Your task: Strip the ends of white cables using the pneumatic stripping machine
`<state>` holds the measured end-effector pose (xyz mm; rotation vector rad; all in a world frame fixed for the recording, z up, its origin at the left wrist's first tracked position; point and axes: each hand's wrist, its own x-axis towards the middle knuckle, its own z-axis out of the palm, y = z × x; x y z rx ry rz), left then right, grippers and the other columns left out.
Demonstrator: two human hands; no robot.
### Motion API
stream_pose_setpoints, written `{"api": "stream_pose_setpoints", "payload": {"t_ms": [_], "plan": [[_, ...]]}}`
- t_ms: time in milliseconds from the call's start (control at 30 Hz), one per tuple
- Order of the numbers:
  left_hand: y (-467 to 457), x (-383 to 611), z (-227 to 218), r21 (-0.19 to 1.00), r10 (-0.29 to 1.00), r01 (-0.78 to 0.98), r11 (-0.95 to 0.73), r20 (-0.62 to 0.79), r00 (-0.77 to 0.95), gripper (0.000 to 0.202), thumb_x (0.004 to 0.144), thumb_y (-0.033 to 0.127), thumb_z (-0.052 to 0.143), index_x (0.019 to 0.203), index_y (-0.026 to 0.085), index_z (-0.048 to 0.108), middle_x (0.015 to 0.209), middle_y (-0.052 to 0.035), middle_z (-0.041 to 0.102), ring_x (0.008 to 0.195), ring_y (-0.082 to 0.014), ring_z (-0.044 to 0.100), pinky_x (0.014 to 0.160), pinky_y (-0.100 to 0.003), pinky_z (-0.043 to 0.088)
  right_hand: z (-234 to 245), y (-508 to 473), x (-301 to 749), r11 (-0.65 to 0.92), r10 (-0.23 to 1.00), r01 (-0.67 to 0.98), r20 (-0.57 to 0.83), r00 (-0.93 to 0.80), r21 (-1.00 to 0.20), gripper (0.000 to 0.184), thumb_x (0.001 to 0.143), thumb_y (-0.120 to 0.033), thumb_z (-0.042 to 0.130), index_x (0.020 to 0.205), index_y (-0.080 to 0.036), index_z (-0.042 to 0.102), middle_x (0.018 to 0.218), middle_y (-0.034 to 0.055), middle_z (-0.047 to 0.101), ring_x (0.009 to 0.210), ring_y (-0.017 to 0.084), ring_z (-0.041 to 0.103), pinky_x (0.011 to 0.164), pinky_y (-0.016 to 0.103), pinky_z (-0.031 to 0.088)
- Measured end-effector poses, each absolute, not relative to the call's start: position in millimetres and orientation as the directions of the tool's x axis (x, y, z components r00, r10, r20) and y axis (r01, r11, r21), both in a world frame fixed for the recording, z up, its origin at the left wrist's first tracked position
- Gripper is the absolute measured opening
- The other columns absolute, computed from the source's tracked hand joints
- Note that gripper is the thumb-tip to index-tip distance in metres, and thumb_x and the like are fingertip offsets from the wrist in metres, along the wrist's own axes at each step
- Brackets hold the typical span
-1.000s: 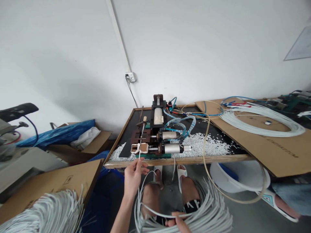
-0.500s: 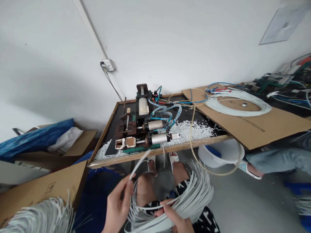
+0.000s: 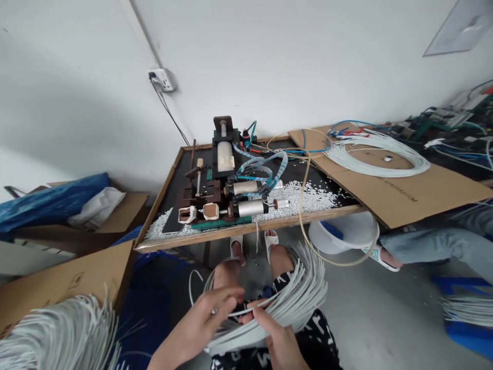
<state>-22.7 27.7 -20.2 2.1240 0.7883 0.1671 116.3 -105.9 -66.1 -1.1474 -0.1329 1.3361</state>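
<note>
pinching one thin white cable [image 3: 241, 310] between both hands over the lap — left hand [image 3: 200, 324] with fingers stretched along it, right hand [image 3: 275, 336] closed on its other end. cable lies across the fanned bundle of cut white cables [image 3: 296, 298] resting on the knees. pneumatic stripping machine [image 3: 227, 190] sits on the black-topped table [image 3: 169, 180] just ahead, white offcuts [image 3: 304, 195] scattered beside it.

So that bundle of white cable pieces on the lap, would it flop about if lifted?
Probably springy rather than limp: the white cable pieces fan out in curved arcs, holding their bend. They look smooth, so single strands may slide out of the bundle. The left hand and right hand both steady it, hinting it splays easily.
</note>
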Motion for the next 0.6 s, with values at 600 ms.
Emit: {"api": "stream_pose_setpoints", "payload": {"t_ms": [600], "plan": [[70,5,-14,0.918,0.959,0.278,-0.283,0.278,0.057,0.035,0.09,0.047,0.059,0.074,0.016,0.066,0.058,0.0,0.06,0.054,-0.0145,0.056,0.057,-0.023,0.047,-80,-99,112,-0.128,0.79,-0.778,-0.537,0.295,-0.615,0.053,0.048,-0.061,0.088,0.075,-0.018,0.073,0.06,0.0027,0.071,0.063,0.017,0.071,0.06,0.02,0.053]]}}
